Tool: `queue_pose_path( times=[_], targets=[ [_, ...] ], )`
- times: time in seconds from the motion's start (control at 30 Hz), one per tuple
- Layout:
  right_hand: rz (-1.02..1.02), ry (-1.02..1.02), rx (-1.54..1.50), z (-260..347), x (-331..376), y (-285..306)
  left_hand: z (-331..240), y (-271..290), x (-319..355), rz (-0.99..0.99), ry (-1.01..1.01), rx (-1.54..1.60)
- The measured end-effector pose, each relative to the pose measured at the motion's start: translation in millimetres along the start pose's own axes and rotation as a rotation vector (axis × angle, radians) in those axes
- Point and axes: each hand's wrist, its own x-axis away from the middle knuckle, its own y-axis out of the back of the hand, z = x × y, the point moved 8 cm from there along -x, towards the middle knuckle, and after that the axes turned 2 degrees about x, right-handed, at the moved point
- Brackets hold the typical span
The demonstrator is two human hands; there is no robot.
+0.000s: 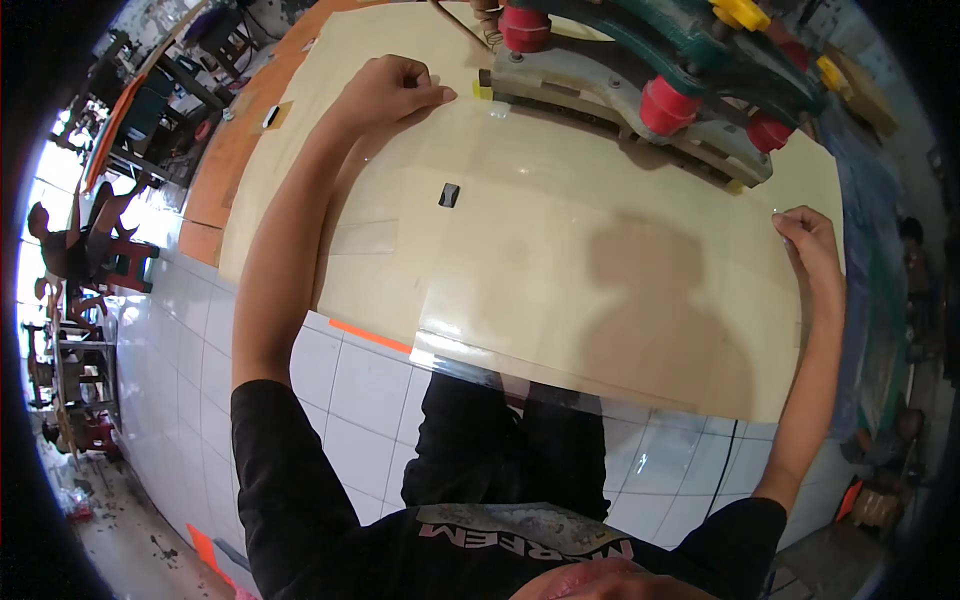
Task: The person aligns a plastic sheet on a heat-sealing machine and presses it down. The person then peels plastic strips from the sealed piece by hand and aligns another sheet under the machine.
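White floor tiles (350, 390) lie below the counter (275, 205), which has a pale cover; at the far left we notice one seated person (68, 250) and one red stool (133, 268). Over the counter is spread one clear sheet (500, 300); its near edge passes a little beyond the counter's front, and we judge that it is laid wide so that it stays flat. Two hands are set well apart, probably for keeping the sheet even at both sides; the left hand (388, 95) is near the left end of the bar (565, 108), its fingers curled inward and the thumb forward; the right hand (812, 248) is past the bar's right end and closer to the body, with thumb and forefinger brought near each other; because the sheet is transparent and its borders are faint, we cannot tell whether either hand grasps it. On the one green machine (620, 30) we count two yellow knobs (740, 12) and at least three red cylinders (668, 105), which perhaps support the bar; one small dark block (449, 195) rests apart from both hands, maybe put aside so that it does not disturb them.
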Motion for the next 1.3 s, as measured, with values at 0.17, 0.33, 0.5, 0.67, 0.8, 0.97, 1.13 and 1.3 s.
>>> queue_pose_path(
  times=[0.17,0.33,0.5,0.67,0.8,0.97,1.13,1.3],
  targets=[
    [0.029,0.023,-0.008,-8.4,-7.6,7.6,-0.4,1.3,-1.4,-0.011,-0.004,-0.027],
    [0.037,0.030,-0.001,-9.3,-7.6,8.4,-6.0,4.8,-0.5,-0.033,-0.044,-0.057],
    [0.034,0.036,0.067,5.9,0.7,4.5,-5.8,5.7,1.0,-0.016,-0.013,-0.073],
    [-0.019,0.070,0.018,1.2,3.7,17.3,-22.6,1.0,-2.0,-0.058,-0.102,-0.056],
    [-0.040,0.099,0.158,3.2,-2.4,10.9,0.5,-1.5,-2.6,0.003,-0.015,0.043],
    [-0.018,0.107,0.070,-8.8,-9.0,8.6,-4.9,-6.0,-3.4,0.009,-0.056,0.011],
    [-0.052,0.089,0.085,-8.2,-5.0,11.9,-2.1,-5.3,-4.3,-0.006,0.016,0.072],
    [-0.075,0.096,0.186,-7.2,-6.5,14.8,-0.2,-5.4,-4.1,0.004,0.045,0.113]
  ],
)
